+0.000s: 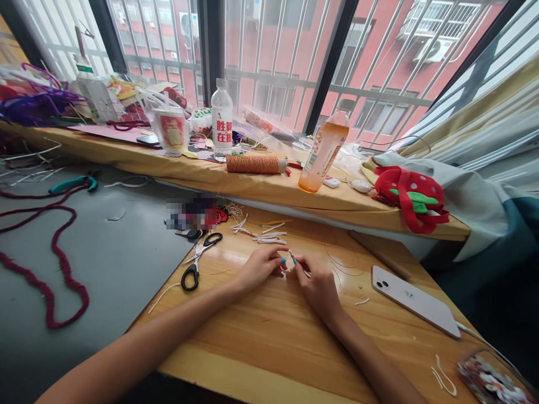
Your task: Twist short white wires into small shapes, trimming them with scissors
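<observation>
Over the wooden table (252,336), my left hand (263,264) and my right hand (318,283) meet fingertip to fingertip. Both are closed in a pinch on a short piece of cord (291,253), pale with a bit of orange-brown on it. Most of the cord is hidden by my fingers. Just beyond my left hand lie several short white cord pieces (272,238). A pair of black-handled scissors (197,256), blades apart, rests to the left of that hand. Thin brown thread (345,273) curls on the table right of my right hand.
A white phone (415,300) lies on the right, a cable at its end. Along the sill (189,171) stand a clear bottle (222,120), an orange drink bottle (324,148) and a lying thread spool (255,164). Dark red cord (63,264) loops over the grey surface at left.
</observation>
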`<action>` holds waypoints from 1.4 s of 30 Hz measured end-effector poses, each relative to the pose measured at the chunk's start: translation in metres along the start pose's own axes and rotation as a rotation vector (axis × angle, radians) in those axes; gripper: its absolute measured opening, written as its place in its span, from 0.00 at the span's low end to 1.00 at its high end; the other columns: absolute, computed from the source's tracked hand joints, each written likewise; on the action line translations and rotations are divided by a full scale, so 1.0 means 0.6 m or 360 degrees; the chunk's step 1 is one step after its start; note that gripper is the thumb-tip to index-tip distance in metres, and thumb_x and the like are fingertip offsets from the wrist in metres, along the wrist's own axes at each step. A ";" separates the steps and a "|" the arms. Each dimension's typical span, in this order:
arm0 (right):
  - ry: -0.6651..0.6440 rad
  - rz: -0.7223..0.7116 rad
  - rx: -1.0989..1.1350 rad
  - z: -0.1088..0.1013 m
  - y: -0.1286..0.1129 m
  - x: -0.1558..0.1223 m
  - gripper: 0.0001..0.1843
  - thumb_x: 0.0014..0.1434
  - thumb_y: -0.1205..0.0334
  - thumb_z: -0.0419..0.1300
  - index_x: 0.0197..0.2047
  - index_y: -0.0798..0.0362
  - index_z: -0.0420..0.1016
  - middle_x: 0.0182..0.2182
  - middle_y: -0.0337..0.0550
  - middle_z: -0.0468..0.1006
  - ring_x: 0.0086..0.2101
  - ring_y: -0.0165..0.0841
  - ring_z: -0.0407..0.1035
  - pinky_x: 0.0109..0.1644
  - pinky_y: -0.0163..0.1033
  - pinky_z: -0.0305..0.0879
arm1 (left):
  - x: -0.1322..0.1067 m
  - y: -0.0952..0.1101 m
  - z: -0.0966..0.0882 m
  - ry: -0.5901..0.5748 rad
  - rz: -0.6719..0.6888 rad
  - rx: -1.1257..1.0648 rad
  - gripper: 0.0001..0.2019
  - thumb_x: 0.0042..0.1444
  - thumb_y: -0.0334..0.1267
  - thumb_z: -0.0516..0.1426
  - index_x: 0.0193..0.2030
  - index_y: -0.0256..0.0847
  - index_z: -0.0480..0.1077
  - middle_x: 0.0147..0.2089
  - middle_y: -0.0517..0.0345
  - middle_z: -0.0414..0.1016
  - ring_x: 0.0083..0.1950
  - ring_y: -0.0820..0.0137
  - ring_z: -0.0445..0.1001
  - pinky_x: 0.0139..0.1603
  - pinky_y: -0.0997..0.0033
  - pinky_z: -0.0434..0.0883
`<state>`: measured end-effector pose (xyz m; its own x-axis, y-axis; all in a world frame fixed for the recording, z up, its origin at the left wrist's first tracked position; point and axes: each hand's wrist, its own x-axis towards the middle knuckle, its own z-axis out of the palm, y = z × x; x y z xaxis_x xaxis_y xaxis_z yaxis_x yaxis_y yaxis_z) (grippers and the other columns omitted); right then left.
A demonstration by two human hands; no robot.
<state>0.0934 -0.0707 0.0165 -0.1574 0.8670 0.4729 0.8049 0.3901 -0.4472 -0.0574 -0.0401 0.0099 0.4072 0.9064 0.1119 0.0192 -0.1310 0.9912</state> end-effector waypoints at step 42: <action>-0.0028 0.0343 0.0161 -0.008 0.030 0.014 0.08 0.53 0.60 0.47 0.29 0.53 0.64 0.24 0.42 0.72 0.25 0.32 0.67 0.30 0.35 0.59 | 0.002 0.028 -0.020 -0.0285 -0.0328 0.0132 0.12 0.39 0.28 0.47 0.30 0.32 0.67 0.16 0.64 0.61 0.16 0.80 0.58 0.18 0.81 0.56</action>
<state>0.1094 -0.0578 0.0162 0.0014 0.9384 0.3455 0.7596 0.2237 -0.6107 -0.0672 -0.0363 0.0274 0.5418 0.8329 -0.1129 0.1898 0.0097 0.9818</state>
